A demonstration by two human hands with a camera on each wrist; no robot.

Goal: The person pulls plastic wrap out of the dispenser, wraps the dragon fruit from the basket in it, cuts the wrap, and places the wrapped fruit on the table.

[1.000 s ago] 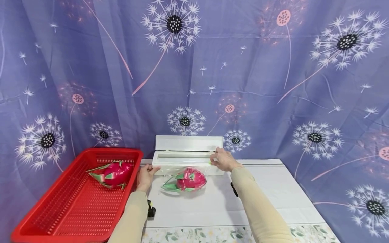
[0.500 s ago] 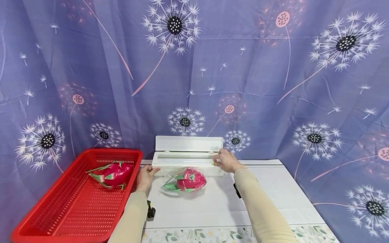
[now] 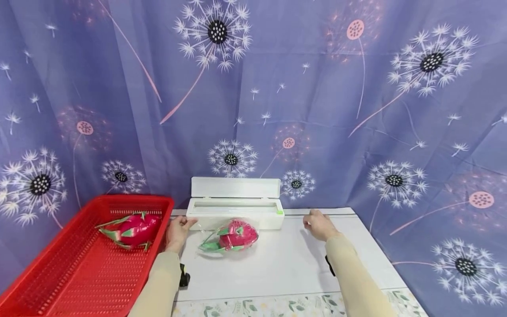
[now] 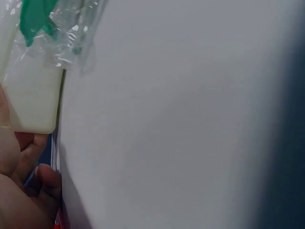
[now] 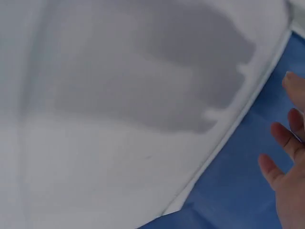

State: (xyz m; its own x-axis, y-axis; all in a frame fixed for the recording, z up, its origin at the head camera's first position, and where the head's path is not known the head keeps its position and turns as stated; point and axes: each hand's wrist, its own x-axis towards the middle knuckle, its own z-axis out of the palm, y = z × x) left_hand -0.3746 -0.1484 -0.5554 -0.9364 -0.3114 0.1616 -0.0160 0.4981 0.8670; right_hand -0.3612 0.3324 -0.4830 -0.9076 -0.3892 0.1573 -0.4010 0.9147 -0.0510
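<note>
A long white cling film dispenser stands with its lid raised and a green slider at its right end. My left hand holds the dispenser's left end, thumb on the front, other fingers round the end in the left wrist view. Clear film covers a pink dragon fruit with green leaf tips, lying before the dispenser; its film reaches the dispenser's front. Right of the dispenser, my right hand is apart from it, over the table's back edge; the right wrist view shows its fingers loosely bent and holding nothing.
To the left is a red plastic basket with another dragon fruit inside. A white cover lies on the table, with a floral strip along the front. A blue dandelion-print curtain hangs behind.
My right hand has left the green slider at the dispenser's right end and moved away to the right. The left hand still holds the left end. The head view has turned slightly right.
</note>
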